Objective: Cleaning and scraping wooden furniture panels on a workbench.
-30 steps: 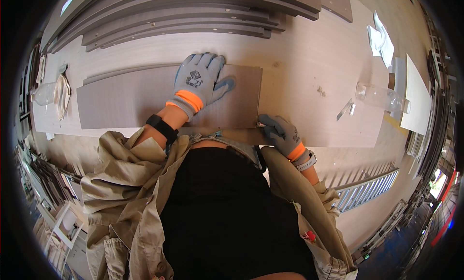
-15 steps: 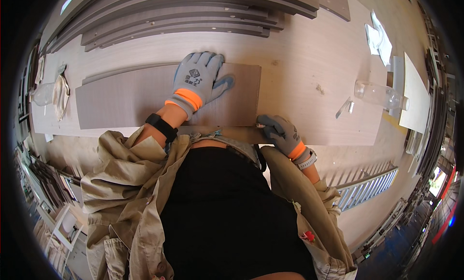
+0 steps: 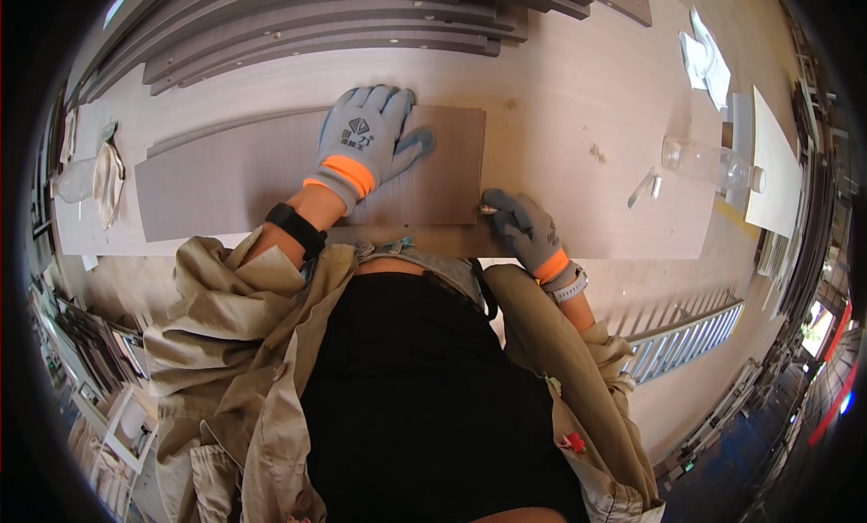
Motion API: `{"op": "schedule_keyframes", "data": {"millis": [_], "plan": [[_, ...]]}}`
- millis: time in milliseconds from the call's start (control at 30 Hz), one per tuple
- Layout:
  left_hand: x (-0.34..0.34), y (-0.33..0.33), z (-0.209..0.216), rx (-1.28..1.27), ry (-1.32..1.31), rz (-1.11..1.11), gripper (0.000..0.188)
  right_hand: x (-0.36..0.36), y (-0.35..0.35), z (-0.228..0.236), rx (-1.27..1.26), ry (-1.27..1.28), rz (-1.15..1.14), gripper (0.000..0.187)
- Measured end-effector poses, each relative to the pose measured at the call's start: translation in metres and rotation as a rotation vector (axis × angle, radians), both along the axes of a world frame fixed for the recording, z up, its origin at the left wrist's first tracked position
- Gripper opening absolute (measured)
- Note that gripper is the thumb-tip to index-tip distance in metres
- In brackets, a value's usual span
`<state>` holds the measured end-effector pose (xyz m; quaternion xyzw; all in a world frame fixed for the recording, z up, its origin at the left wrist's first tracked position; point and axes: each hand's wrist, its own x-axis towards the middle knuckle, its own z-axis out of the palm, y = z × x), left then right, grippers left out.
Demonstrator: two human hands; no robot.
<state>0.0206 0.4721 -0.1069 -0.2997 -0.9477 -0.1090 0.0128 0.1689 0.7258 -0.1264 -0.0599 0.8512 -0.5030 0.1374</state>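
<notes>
A long grey-brown wood-grain board (image 3: 235, 180) lies across the work table in front of me, on top of another board whose edge shows along its far side. My left hand (image 3: 368, 130), in a grey-blue glove with an orange cuff, rests on the board's right half. Its fingers reach over the far edge and its thumb is spread to the right. Beside the board's right end, close to the near corner, is my right hand (image 3: 526, 227), gloved alike. Its fingers are closed in a pinch around a small, shiny piece (image 3: 488, 210), mostly hidden by the glove.
Stacked grey-brown boards (image 3: 334, 44) fill the far left of the table (image 3: 578, 116). At right lie a clear plastic bottle (image 3: 704, 162), a small knife-like blade (image 3: 642, 187) and white paper (image 3: 706, 58). A cloth (image 3: 109, 184) and another bottle (image 3: 74, 180) are at left.
My right hand has slid a little away from me along the board's right end. My left hand stays on the board. The whole view has shifted slightly.
</notes>
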Motion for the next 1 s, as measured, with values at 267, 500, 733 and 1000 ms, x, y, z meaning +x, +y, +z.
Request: {"op": "schedule_keyframes", "data": {"millis": [267, 500, 733, 1000], "plan": [[-0.002, 0.001, 0.003, -0.007, -0.076, 0.001, 0.047, -0.030, -0.002, 0.009, -0.619, -0.351, -0.418, 0.039], [0.000, -0.002, -0.001, -0.005, -0.041, 0.007, 0.050, -0.028, 0.004, 0.012, -0.570, -0.469, -0.169, 0.036], [0.000, -0.002, 0.002, -0.029, -0.098, 0.017, 0.050, -0.033, 0.001, 0.011, -0.382, -0.254, -0.085, 0.037], [-0.002, -0.001, 0.002, -0.013, -0.056, -0.001, 0.049, -0.035, -0.001, 0.004, -0.305, -0.182, -0.126, 0.037]]}}
